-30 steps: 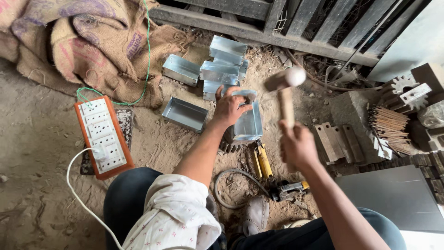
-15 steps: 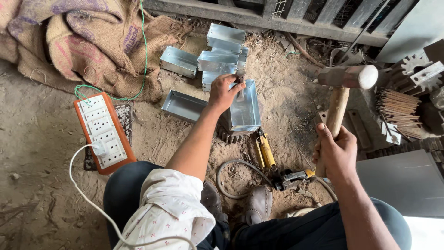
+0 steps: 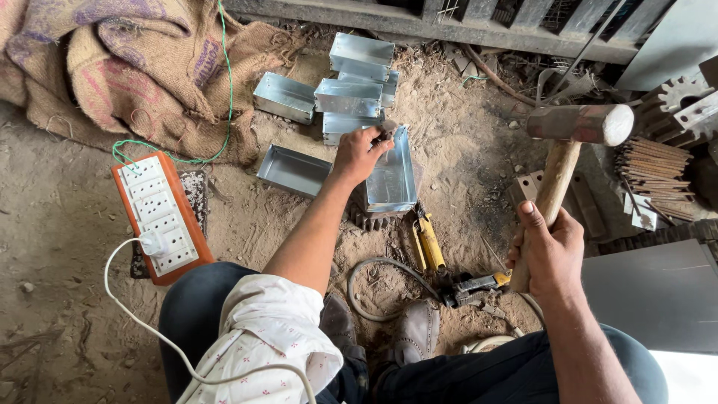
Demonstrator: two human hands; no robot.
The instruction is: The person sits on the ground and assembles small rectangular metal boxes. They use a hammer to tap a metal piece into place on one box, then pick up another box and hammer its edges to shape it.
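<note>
Head camera looks straight down, and the left hand (image 3: 359,153) is out at full reach over the dirt floor (image 3: 60,247), fingers pinched on the near-left wall of a shiny metal box (image 3: 393,176). That box sits open side up on a toothed iron block (image 3: 372,221), in front of the person's knees. Thin sheet metal, by the look of it: light, stiff along the folds, easy to dent, and likely sharp at the rims, so the corner grip on the wall looks like the sensible hold. Over on the other side, the right hand (image 3: 550,251) is wrapped tight around the wooden handle of a hammer (image 3: 576,127), low on the shaft, forearm raised, and the heavy steel head is cocked up and off to the right, well clear of the box. More boxes (image 3: 355,82) lie stacked beyond, a flat tray (image 3: 292,170) just left, an orange power strip (image 3: 161,217) further left.
</note>
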